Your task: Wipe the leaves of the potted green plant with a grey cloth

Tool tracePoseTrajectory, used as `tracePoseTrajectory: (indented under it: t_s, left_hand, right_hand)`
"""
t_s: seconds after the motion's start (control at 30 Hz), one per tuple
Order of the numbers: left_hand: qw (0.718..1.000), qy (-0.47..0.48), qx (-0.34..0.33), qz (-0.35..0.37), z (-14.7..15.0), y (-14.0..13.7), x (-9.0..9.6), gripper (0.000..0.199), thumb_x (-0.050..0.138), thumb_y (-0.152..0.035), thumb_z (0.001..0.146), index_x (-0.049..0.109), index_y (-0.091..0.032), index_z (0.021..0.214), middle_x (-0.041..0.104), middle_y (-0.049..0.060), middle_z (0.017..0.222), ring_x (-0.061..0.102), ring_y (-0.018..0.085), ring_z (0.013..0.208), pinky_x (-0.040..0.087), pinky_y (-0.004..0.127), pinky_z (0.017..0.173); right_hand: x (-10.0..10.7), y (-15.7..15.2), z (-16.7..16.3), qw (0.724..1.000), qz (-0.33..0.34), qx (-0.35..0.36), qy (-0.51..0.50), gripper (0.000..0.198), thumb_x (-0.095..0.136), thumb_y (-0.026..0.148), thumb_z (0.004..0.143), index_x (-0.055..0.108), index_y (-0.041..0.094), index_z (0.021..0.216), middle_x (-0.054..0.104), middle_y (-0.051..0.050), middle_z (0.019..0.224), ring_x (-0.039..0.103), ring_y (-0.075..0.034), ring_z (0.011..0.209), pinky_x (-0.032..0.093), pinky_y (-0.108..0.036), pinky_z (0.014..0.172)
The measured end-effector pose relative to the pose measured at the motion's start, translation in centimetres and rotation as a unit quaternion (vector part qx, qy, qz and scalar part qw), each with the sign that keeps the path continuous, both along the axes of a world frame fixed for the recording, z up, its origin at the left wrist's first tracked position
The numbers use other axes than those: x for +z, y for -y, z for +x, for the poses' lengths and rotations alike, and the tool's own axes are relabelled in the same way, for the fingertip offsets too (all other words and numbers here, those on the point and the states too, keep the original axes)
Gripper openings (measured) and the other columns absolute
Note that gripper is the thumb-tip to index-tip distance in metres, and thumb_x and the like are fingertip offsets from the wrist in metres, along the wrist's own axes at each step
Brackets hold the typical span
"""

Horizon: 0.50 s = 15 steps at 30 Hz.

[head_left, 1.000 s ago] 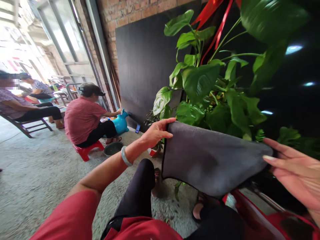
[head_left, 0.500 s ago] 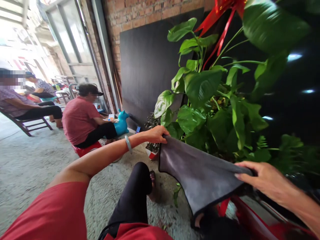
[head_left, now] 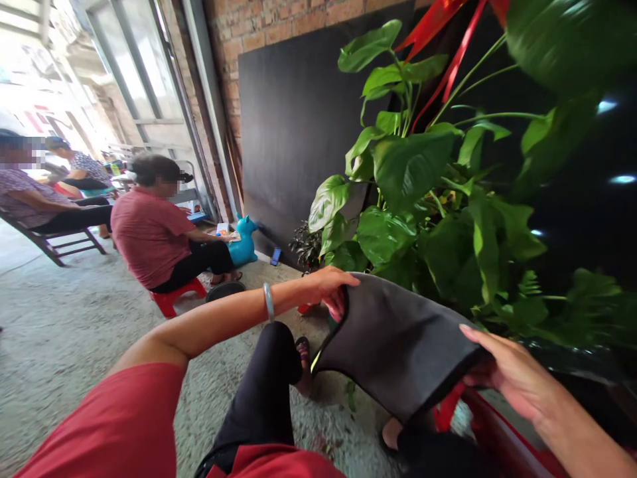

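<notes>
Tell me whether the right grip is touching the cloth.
Touching. The head view shows the right grip pinching the cloth at one end, its thumb on the visible face.

1. Floor (head_left: pixel 89 325): rough grey concrete.
2. Wooden chair (head_left: pixel 74 243): upright, far left.
3. Red stool (head_left: pixel 175 297): person (head_left: pixel 149 239) in red shirt seated on it.
4. Dark basin (head_left: pixel 223 291): just beside stool, partly hidden.
5. Blue animal toy (head_left: pixel 243 249): upright, near dark board (head_left: pixel 298 133).
6. Phone (head_left: pixel 275 256): by board's foot; leaning or not, can't tell.
7. Wearer's sandaled foot (head_left: pixel 302 362).
</notes>
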State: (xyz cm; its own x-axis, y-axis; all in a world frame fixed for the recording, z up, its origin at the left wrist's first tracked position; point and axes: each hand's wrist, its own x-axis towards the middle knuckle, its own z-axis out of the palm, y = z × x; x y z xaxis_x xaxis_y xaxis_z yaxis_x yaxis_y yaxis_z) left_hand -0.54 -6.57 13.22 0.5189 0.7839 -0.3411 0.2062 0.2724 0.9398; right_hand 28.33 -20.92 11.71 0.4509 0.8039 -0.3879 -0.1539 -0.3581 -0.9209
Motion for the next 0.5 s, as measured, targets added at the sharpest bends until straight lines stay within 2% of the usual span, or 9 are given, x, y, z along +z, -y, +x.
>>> tracePoseTrajectory:
  t_s: [0.1,0.17,0.23,0.3,0.33,0.4,0.47,0.5]
  left_hand:
    - [0.994,0.006,-0.107,0.023,2.1,3.4,1.6,0.023,0.071,-0.037,0.082,0.068,-0.015,0.087,0.069,0.005,0.066,0.068,0.021,0.057,0.054,0.029,0.051]
    - [0.984,0.027,-0.157,0.076,3.6,5.4,3.3,0.019,0.07,-0.034,0.084,0.069,-0.015,0.083,0.068,0.002,0.069,0.066,0.015,0.06,0.053,0.024,0.054]
    - [0.975,0.046,-0.168,0.139,5.0,6.6,4.8,0.024,0.072,-0.032,0.084,0.064,-0.016,0.068,0.061,-0.002,0.064,0.058,0.01,0.058,0.05,0.022,0.056]
    - [0.963,0.073,-0.171,0.195,5.7,7.0,5.7,0.034,0.076,-0.035,0.082,0.059,-0.016,0.059,0.056,-0.003,0.061,0.055,0.009,0.061,0.05,0.022,0.06]
    - [0.956,0.096,-0.166,0.222,5.9,6.8,5.8,0.033,0.079,-0.035,0.079,0.061,-0.016,0.06,0.057,-0.003,0.063,0.056,0.01,0.065,0.051,0.023,0.064]
    - [0.941,0.147,-0.122,0.278,5.6,6.0,5.2,0.023,0.087,-0.033,0.07,0.071,-0.017,0.076,0.067,0.0,0.08,0.062,0.013,0.08,0.052,0.025,0.075]
    - [0.937,0.189,-0.076,0.283,4.8,4.9,3.2,0.046,0.093,-0.028,0.059,0.075,-0.02,0.101,0.072,0.002,0.1,0.064,0.017,0.095,0.052,0.028,0.084]
    - [0.944,0.196,-0.08,0.252,4.4,4.4,1.7,0.06,0.095,-0.028,0.053,0.074,-0.02,0.109,0.072,0.004,0.106,0.065,0.019,0.099,0.052,0.03,0.087]
  right_hand:
    - [1.9,1.0,-3.0,0.997,0.07,0.014,-0.018,0.041,0.092,0.046,0.042,0.074,0.021,0.07,0.07,-0.004,0.068,0.062,-0.021,0.061,0.055,-0.034,0.061]
    - [3.1,1.5,-4.8,0.989,0.127,0.08,0.01,0.047,0.091,0.049,0.046,0.074,0.022,0.08,0.073,-0.004,0.078,0.065,-0.021,0.073,0.057,-0.033,0.074]
    - [3.8,1.6,-6.1,0.971,0.18,0.122,0.099,0.053,0.092,0.05,0.046,0.072,0.024,0.088,0.073,-0.002,0.084,0.065,-0.022,0.08,0.055,-0.033,0.076]
    - [3.8,1.5,-6.7,0.949,0.225,0.062,0.213,0.06,0.093,0.047,0.041,0.069,0.025,0.091,0.07,0.002,0.082,0.062,-0.021,0.077,0.052,-0.033,0.071]
    - [3.6,1.4,-6.9,0.939,0.246,0.007,0.24,0.06,0.093,0.045,0.039,0.068,0.025,0.09,0.069,0.003,0.08,0.06,-0.02,0.075,0.05,-0.033,0.07]
    - [3.5,1.1,-7.0,0.937,0.281,-0.079,0.191,0.056,0.092,0.04,0.038,0.066,0.025,0.085,0.068,0.004,0.078,0.059,-0.019,0.074,0.05,-0.033,0.07]
    - [3.8,0.8,-7.0,0.95,0.29,-0.093,0.065,0.054,0.092,0.034,0.037,0.066,0.025,0.083,0.07,0.003,0.081,0.062,-0.019,0.076,0.053,-0.035,0.074]
    - [4.1,0.6,-7.0,0.955,0.281,-0.089,0.01,0.055,0.092,0.031,0.035,0.067,0.026,0.083,0.071,0.003,0.082,0.064,-0.02,0.077,0.055,-0.035,0.074]
